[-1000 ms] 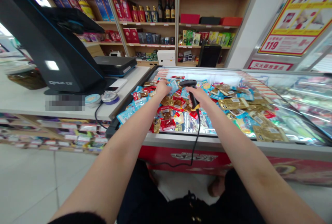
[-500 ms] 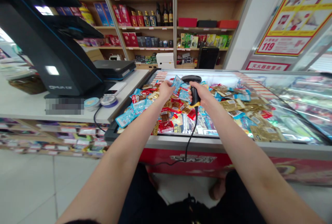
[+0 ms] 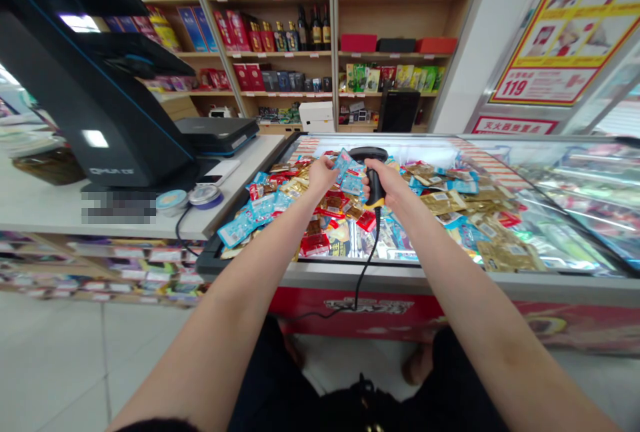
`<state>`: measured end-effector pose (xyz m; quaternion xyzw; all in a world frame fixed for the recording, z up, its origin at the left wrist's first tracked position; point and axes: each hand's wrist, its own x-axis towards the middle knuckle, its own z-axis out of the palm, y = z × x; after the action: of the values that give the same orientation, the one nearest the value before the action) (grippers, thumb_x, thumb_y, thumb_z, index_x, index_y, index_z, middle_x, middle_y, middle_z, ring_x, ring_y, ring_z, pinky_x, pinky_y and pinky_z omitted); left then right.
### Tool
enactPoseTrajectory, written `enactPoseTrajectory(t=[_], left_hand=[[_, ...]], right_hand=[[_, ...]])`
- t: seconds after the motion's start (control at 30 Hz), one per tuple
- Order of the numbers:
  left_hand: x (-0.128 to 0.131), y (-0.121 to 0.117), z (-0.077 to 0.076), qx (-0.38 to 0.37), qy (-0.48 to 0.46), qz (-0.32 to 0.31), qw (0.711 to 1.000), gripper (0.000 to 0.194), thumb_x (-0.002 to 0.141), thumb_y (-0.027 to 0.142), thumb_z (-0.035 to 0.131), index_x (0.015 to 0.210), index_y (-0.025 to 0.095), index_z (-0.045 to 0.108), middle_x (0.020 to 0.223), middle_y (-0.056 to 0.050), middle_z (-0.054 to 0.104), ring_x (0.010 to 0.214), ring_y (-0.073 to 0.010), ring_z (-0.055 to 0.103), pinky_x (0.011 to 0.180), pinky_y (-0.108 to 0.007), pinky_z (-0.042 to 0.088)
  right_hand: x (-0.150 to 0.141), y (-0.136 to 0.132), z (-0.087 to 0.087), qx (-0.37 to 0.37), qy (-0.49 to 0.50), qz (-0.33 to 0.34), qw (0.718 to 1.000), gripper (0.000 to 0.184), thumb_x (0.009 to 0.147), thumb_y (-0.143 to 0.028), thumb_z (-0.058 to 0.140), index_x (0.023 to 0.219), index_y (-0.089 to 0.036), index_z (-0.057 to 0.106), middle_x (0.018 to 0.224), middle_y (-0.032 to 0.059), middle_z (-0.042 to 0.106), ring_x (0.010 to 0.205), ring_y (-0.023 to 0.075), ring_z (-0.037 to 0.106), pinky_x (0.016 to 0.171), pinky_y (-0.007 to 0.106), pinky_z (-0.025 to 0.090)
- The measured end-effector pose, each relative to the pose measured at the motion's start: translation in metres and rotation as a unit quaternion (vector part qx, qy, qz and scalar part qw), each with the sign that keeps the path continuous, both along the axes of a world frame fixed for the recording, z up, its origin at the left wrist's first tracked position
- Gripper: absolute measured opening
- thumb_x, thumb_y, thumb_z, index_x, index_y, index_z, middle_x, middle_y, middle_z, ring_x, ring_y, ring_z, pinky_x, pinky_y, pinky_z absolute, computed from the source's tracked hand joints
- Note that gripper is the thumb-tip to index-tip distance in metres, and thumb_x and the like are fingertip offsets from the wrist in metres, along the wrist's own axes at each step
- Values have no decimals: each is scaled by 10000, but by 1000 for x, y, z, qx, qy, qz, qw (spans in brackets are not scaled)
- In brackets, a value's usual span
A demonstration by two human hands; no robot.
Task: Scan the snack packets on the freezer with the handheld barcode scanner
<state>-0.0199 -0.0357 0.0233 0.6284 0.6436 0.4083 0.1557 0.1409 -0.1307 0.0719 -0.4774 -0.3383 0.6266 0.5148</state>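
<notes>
My left hand (image 3: 323, 174) pinches a small blue snack packet (image 3: 343, 161) and holds it up in front of the scanner's head. In my right hand (image 3: 384, 182) is a black barcode scanner (image 3: 375, 187) with a yellow trim, its handle wrapped by my fingers and its head turned left toward the packet. From the handle a black cable (image 3: 367, 265) hangs down over the freezer's front edge. Beneath both hands lies a heap of blue, red and gold snack packets (image 3: 335, 204), spread across the glass top of a chest freezer (image 3: 300, 277).
On the left, a counter (image 3: 237, 182) carries a black checkout terminal (image 3: 135, 119), a phone (image 3: 217, 173) and two small round tubs, one a lidded tub (image 3: 205, 197). Behind the freezer stand shelves (image 3: 280, 55) of boxes and bottles. More gold packets (image 3: 505, 249) lie at right.
Both hands stay nearly in place, with the packet still held before the scanner. The view has shifted very slightly.
</notes>
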Motion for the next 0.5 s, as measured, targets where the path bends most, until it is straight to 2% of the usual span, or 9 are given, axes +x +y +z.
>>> enactPoseTrajectory(t=[0.5], left_hand=[[28, 13, -7, -6, -3, -19, 1000, 110, 732, 168, 665, 828, 201, 621, 882, -19, 727, 891, -196, 692, 807, -295, 540]], right_hand=[[26, 3, -6, -10, 20, 5, 1000, 272, 1010, -343, 510, 777, -203, 492, 482, -31, 539, 353, 110, 482, 360, 219, 439]])
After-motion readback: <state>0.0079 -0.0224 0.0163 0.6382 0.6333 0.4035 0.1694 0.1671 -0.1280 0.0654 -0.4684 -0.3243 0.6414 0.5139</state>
